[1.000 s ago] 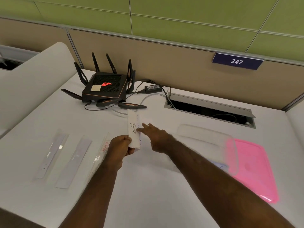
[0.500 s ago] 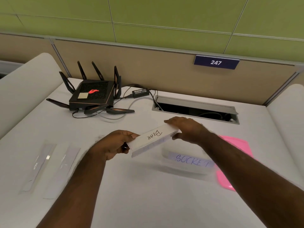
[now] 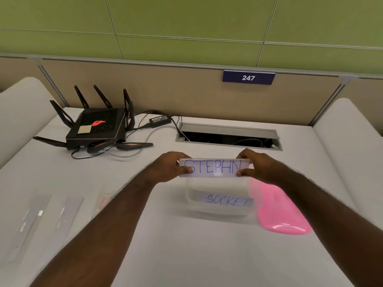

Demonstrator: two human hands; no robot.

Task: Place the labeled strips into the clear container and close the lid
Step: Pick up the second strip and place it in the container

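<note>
White strip (image 3: 213, 168) reading STEPHN, pinched level at its ends by left hand (image 3: 169, 168) and right hand (image 3: 260, 167), above clear container (image 3: 221, 200), white desk (image 3: 186, 245), pink lid (image 3: 281, 214), black router (image 3: 97, 126), green wall.

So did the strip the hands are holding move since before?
Yes. The strip swung from tilted to level and now sits over the clear container, held at its ends by the left hand and right hand.
</note>
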